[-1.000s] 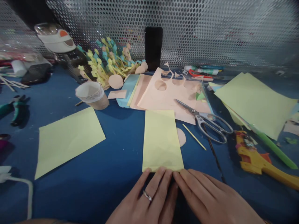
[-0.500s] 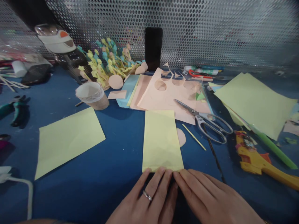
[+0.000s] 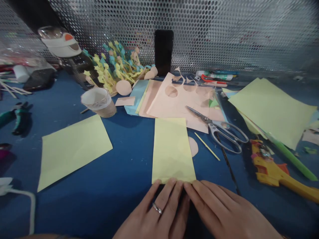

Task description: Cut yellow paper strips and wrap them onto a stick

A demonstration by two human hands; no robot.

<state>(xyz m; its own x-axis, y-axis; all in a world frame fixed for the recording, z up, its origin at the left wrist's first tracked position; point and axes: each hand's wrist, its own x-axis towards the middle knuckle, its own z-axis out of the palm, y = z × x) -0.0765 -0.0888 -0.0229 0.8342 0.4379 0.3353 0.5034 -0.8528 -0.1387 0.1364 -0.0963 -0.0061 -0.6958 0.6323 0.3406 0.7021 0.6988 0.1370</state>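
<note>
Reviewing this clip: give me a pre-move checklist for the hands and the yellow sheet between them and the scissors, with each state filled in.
1. Left hand fingers at the sheet's near edge: ok.
2. Right hand fingers at the same edge: ok.
3. Yellow sheet clear of the pink circle: not ok, it partly covers it.
4. Sheet clear of the scissors: ok, they lie to its right.
5. Near edge even under the fingers: cannot tell, they hide part of it.

Pink disc (image 3: 193, 147) partly under yellow sheet (image 3: 172, 149)
</note>
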